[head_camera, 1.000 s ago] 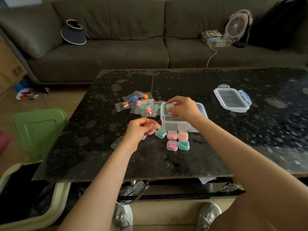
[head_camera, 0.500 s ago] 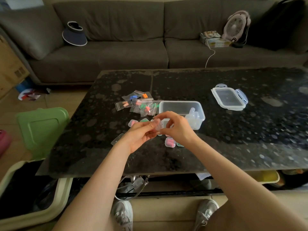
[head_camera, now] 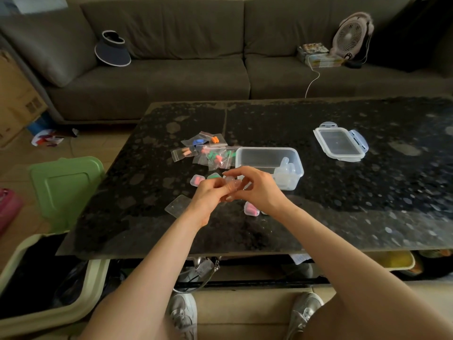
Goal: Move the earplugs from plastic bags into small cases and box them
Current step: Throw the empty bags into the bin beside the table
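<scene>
Both hands meet above the black stone table (head_camera: 343, 217). My left hand (head_camera: 208, 195) and my right hand (head_camera: 257, 187) pinch a small clear case (head_camera: 231, 186) between their fingertips. Several small bags of coloured earplugs (head_camera: 210, 153) lie in a heap behind the hands. A clear plastic box (head_camera: 267, 163) stands beside the heap, with empty clear cases in its right end. Filled cases lie around the hands: a pink one (head_camera: 197, 180), a green one (head_camera: 214, 176) and another pink one (head_camera: 251, 208). An empty flat bag (head_camera: 177, 206) lies left of my left wrist.
The box's clear lid (head_camera: 339, 143) lies on the table at the right. A grey sofa (head_camera: 196, 69) with a visor hat (head_camera: 112, 49) and a small fan (head_camera: 351, 35) runs behind the table. A green bin lid (head_camera: 63, 187) stands on the floor at left.
My right hand came back from the clear box with a small clear case and met my left hand in front of the box. Both hands now hold the case together.
</scene>
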### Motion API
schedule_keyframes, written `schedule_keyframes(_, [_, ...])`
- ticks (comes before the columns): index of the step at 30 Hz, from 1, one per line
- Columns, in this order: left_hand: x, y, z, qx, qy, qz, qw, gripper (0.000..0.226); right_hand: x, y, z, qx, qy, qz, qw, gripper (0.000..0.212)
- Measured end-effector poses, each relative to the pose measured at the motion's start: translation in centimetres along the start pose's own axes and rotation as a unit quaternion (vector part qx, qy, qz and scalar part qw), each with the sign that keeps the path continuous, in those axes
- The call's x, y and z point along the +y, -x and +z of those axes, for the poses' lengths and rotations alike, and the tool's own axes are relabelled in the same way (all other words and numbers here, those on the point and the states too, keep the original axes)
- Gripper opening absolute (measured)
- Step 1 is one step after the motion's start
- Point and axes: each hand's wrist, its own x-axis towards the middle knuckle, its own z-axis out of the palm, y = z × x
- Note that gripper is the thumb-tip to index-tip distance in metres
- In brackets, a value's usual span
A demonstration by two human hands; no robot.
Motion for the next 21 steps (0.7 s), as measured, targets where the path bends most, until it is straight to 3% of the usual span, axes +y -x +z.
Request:
schedule_keyframes(5, [0.10,0.14,-0.14,-0.003,0.002,-0.004,1.000,0.040,0.52,-0.01,-0.09,0.018,0.007,-0.020,1.000,0.040])
schedule_keyframes(12, [0.39,0.52,-0.29,-0.011,0.033,-0.010,0.999,0.014,0.50,0.02,0.28,0.048,0.010,-0.036,0.998,0.038])
schedule_keyframes(17, [0.56,0.60,0.17,0.028,0.039,-0.010,0.999,0.013,0.47,-0.06,0.83,0.077,-0.002,-0.033,0.997,0.034])
schedule_keyframes(21, [0.48,0.81,0.08,0.021,0.042,-0.009,0.999,0.013,0.36,-0.09,0.64,0.034,-0.024,-0.002,0.999,0.033])
